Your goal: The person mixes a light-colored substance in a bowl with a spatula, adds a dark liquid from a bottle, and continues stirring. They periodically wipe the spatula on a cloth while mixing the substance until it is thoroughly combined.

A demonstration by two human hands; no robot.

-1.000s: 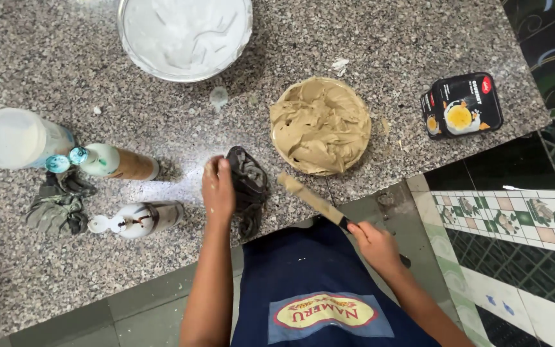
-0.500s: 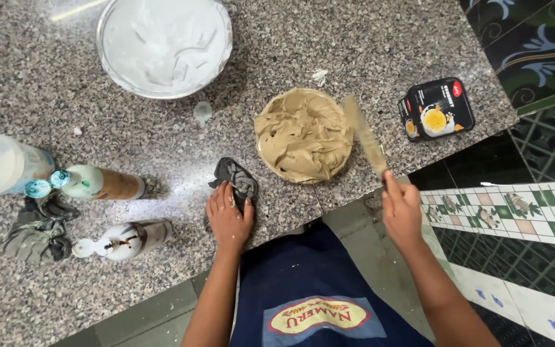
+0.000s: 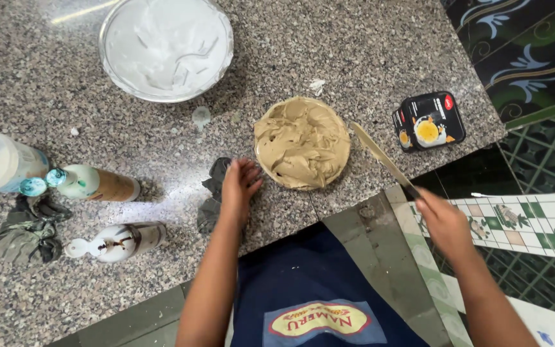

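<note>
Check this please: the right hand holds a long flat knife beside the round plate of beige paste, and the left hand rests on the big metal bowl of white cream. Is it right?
Not quite. In the head view the left hand rests on a dark crumpled cloth at the counter's edge, far from the big metal bowl of white cream. The right hand does hold the long flat knife beside the round plate of beige paste.

- Bare granite counter lay open between the white-filled metal bowl and the frosted round cake.
- The black packet blocked the counter's right corner.
- The long spatula, in the right hand, crossed the gap between cake and packet.
- The left hand and dark cloth crowded the cake's left side.
- Two lying squeeze bottles and a rag cluttered the left edge.
</note>
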